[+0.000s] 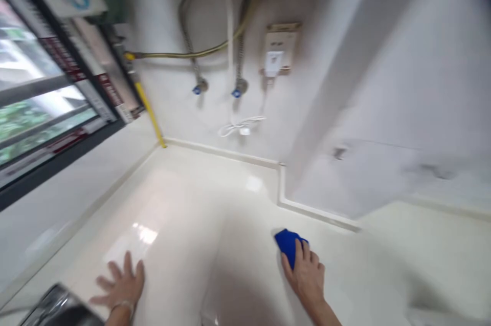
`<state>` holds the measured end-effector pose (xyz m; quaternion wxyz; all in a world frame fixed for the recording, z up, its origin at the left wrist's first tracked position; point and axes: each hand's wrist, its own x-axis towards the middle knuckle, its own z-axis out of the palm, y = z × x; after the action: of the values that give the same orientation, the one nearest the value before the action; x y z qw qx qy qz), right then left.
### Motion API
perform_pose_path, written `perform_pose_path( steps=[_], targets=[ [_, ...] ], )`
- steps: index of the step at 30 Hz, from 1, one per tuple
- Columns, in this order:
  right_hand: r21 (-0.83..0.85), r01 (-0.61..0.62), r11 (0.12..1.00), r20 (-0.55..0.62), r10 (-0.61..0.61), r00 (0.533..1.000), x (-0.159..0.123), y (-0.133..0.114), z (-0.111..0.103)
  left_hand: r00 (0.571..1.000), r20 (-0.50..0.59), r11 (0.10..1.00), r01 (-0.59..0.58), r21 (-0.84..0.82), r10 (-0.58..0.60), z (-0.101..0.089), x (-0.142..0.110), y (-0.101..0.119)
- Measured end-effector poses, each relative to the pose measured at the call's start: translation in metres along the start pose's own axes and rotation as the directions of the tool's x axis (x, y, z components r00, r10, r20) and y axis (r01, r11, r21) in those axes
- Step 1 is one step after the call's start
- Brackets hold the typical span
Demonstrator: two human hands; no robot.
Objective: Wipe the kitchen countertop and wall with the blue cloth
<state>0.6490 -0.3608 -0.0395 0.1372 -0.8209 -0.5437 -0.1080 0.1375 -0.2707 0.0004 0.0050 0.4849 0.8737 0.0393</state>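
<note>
Blue cloth lies bunched on the pale, glossy tabletop; my right grip is clamped on its near end, fingers curled over the top and thumb along the side. My left grip is well to the left of the cloth, palm down, fingers spread wide apart; I cannot tell whether it presses on the surface. A bracelet circles that wrist. Farther left of the cloth, a dark, shiny object is cut off by the view's lower edge. Beyond the cloth, a stepped upstand edges the tabletop. Higher beyond the cloth, a wall socket carries a white plug, and two blue-handled valves feed braided hoses. Far beyond the cloth and leftward stands a yellow pipe.
</note>
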Motion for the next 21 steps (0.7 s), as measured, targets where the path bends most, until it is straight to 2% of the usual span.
perform_pose_path(
  steps=[2, 4, 7, 10, 15, 18, 21],
  targets=[
    [-0.024, 0.047, 0.999, 0.013, -0.047, 0.999, 0.019, -0.027, 0.009, 0.992, 0.096, 0.997, 0.077, -0.002, -0.076, 0.001, 0.002, -0.009],
    [-0.017, 0.122, 0.992, 0.044, -0.121, 0.992, 0.042, -0.058, 0.017, 0.991, 0.136, 1.0, 0.014, 0.015, -0.016, 0.002, 0.002, -0.016],
    [0.009, 0.196, 0.98, 0.073, -0.197, 0.978, 0.082, -0.105, 0.029, 0.996, 0.077, 0.995, -0.053, 0.079, 0.047, 0.009, -0.001, -0.024],
    [0.041, 0.209, 0.977, 0.095, -0.212, 0.973, 0.126, -0.147, 0.044, 0.998, 0.018, 0.99, -0.069, 0.124, 0.067, 0.017, -0.003, -0.029],
    [0.1, 0.287, 0.953, 0.088, -0.296, 0.951, 0.189, -0.219, 0.076, 0.997, 0.039, 0.992, -0.073, 0.1, 0.069, 0.02, -0.003, -0.03],
    [0.159, 0.303, 0.94, 0.108, -0.322, 0.941, 0.205, -0.275, 0.09, 0.997, 0.043, 0.995, -0.062, 0.074, 0.058, 0.019, -0.004, -0.03],
    [0.264, 0.336, 0.904, 0.119, -0.376, 0.919, 0.193, -0.342, 0.094, 0.997, 0.035, 0.997, -0.063, 0.048, 0.062, 0.019, -0.007, -0.031]
  ],
)
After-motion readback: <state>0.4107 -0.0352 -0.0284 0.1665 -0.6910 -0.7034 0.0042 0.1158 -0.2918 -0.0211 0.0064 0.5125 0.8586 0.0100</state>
